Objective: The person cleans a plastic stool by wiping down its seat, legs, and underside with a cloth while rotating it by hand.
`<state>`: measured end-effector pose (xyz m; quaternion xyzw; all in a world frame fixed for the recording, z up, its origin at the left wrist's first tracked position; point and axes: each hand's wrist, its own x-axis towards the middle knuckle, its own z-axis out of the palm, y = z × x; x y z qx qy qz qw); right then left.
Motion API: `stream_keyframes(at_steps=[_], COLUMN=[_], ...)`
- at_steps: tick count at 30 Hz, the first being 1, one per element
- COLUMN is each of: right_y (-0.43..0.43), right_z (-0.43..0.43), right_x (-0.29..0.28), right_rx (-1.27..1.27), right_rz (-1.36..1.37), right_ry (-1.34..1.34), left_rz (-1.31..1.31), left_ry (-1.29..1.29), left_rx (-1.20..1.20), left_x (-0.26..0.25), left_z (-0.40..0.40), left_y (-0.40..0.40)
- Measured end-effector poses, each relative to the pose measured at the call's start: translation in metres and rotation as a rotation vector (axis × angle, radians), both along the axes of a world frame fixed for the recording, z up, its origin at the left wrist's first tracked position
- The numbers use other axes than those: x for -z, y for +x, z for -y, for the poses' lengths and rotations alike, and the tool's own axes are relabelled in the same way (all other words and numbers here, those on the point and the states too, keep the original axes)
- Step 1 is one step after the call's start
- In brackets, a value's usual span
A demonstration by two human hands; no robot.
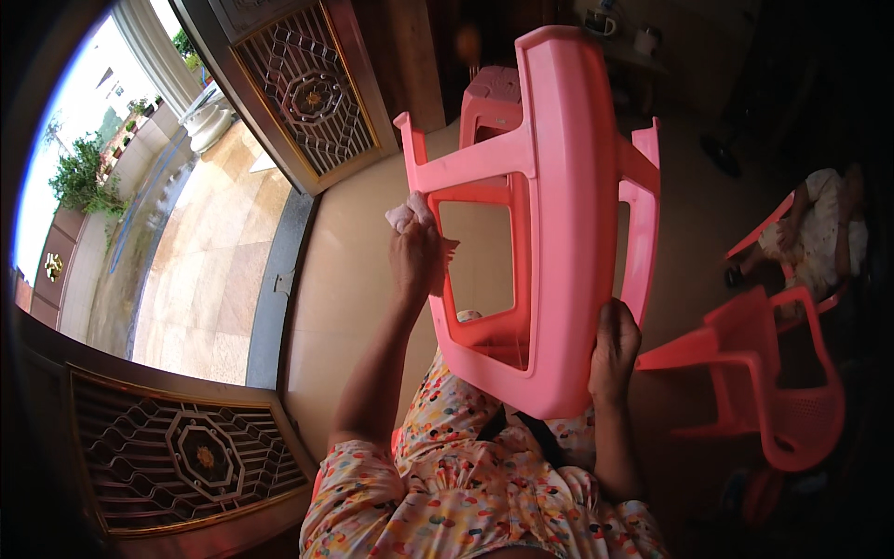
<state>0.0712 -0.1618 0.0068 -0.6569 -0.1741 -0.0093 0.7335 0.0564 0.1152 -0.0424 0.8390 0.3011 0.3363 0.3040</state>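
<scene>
A pink plastic stool [569, 230] is held up in front of me, tipped on its side with its legs pointing away. My left hand [415, 255] grips a pale pink cloth [409, 212], pressed against the stool's left leg frame. Part of that cloth hangs out below the palm, beside the frame's opening. On the other side, my right hand [614, 346] clasps the lower right edge of the stool, thumb uppermost. Its other fingers are hidden behind the plastic. Below the stool are my lap and patterned clothing.
Another pink stool [489, 98] stands on the tiled floor beyond. To the right is a red plastic armchair [768, 377], and a person [814, 223] sits in a chair behind it. Ornate metal door leaves [307, 91] flank an opening with a grey sill [272, 293], leading onto a paved yard.
</scene>
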Motion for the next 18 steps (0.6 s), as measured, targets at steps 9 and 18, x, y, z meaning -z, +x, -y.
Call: stream_keyframes(at_steps=[9, 18], right_y=[0.008, 0.008], right_z=[0.004, 0.001], right_x=[0.010, 0.007], right_rx=[-0.063, -0.044], right_rz=[-0.055, -0.068], right_ry=[0.084, 0.111], left_rz=[-0.123, -0.203], left_ry=[-0.011, -0.085], left_rx=[0.092, 0.113], left_x=[0.024, 0.051], left_z=[0.049, 0.078], left_y=[-0.051, -0.093])
